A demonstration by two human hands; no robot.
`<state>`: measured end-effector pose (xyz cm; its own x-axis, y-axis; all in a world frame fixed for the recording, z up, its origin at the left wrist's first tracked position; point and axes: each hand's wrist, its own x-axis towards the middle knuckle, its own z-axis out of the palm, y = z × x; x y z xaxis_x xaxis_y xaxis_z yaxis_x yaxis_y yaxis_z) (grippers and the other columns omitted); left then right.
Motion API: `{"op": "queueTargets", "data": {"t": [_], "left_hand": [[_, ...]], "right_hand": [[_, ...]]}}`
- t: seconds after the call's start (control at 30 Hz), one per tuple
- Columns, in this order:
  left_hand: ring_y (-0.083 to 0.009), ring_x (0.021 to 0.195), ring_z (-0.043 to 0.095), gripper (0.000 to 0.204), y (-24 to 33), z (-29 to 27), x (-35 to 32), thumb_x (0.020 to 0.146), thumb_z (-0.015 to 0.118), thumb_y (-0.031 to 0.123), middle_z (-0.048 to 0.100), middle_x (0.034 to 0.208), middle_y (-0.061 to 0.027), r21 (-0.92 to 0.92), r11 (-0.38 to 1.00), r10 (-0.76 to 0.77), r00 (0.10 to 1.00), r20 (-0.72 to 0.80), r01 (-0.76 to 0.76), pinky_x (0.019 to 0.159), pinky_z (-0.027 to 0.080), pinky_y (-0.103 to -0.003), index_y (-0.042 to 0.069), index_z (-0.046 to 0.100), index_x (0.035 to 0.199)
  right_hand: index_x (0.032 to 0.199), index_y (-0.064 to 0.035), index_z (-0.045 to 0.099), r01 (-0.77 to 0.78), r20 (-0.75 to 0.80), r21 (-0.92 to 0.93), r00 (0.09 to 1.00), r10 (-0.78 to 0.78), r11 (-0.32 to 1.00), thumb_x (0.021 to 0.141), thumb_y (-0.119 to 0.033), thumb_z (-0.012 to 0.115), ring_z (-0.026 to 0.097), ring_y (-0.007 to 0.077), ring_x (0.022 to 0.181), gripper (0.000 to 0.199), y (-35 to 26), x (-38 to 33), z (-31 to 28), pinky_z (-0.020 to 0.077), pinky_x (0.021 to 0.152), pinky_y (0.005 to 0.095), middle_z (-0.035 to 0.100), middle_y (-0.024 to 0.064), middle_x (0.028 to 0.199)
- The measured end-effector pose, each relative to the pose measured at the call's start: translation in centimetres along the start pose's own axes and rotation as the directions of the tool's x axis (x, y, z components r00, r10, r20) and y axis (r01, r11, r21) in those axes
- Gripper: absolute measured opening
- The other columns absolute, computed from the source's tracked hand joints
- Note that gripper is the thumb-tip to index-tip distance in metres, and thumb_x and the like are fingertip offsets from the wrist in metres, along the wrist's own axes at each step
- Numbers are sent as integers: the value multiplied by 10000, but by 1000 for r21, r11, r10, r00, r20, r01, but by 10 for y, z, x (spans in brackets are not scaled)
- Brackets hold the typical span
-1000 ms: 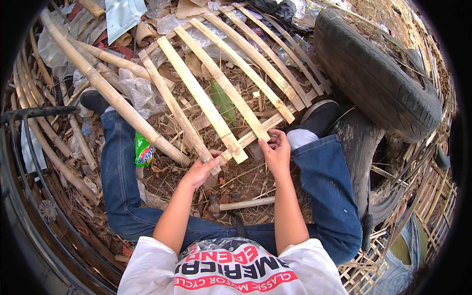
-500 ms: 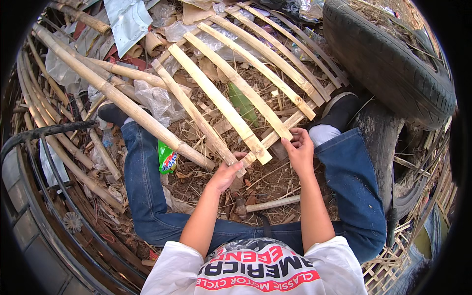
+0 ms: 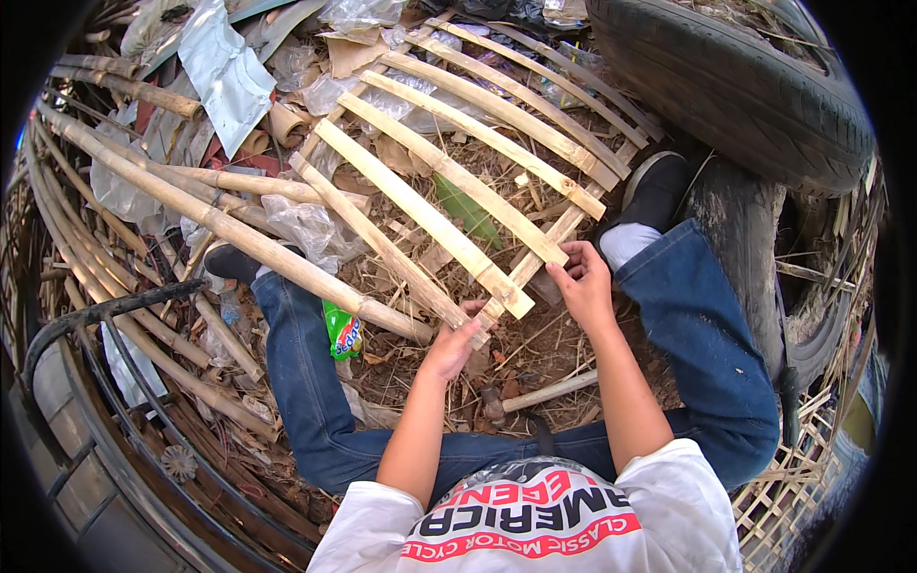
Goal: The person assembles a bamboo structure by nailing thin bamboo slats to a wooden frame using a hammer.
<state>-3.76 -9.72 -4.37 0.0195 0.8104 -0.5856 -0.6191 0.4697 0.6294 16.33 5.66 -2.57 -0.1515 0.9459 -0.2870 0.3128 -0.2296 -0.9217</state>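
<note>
A ladder-like bamboo frame [image 3: 420, 212] lies between my legs, with several pale split slats laid across two rails. My left hand [image 3: 453, 350] is closed round its near left corner, where the first slat [image 3: 382, 239] crosses the near rail [image 3: 525, 269]. At the near end of the third slat [image 3: 482, 192], my right hand [image 3: 586, 286] pinches with thumb and fingers. Between the hands, the second slat's end sticks out past the rail. On the dirt below lies a hammer [image 3: 551, 391] with a pale handle, its dark head partly blending into the soil.
A long bamboo pole [image 3: 229, 229] crosses over my left shin. A big tyre [image 3: 735, 95] leans at the upper right beside a weathered log [image 3: 740, 258]. A black metal rack [image 3: 115, 310] stands at left. Plastic scraps and a green packet [image 3: 342, 329] litter the ground.
The whole view has shifted slightly as my head moved. Both hands keep their holds on the frame, and the slats keep the same arrangement.
</note>
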Motion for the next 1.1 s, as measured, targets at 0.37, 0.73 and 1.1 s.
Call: {"op": "queueTargets", "data": {"t": [0.37,0.73,1.1], "left_hand": [[-192,1054,605,592,-2,8,2,912,706,358,628,1148,-82,-24,1000,-2,1000,-15,2,916,481,-368,53,448,1349],[-204,1182,538,489,10,4,-5,932,692,283,577,1268,-94,147,989,14,997,-78,-3,1036,428,-384,40,520,1320],[-228,1233,512,612,5,5,-4,896,727,322,555,1302,-121,111,993,-27,993,-112,40,1076,386,-397,22,478,1368]], "right_hand": [[1044,25,617,37,4,-41,999,-37,998,810,-102,791,532,86,615,318,7,5,-7,458,576,256,619,41,759],[1012,39,580,-12,55,60,998,9,998,833,-60,788,548,64,677,291,3,3,-2,456,607,214,638,43,833],[1040,64,583,-50,57,100,997,44,994,823,-72,790,538,70,671,329,8,5,-3,459,608,222,638,51,841]]}}
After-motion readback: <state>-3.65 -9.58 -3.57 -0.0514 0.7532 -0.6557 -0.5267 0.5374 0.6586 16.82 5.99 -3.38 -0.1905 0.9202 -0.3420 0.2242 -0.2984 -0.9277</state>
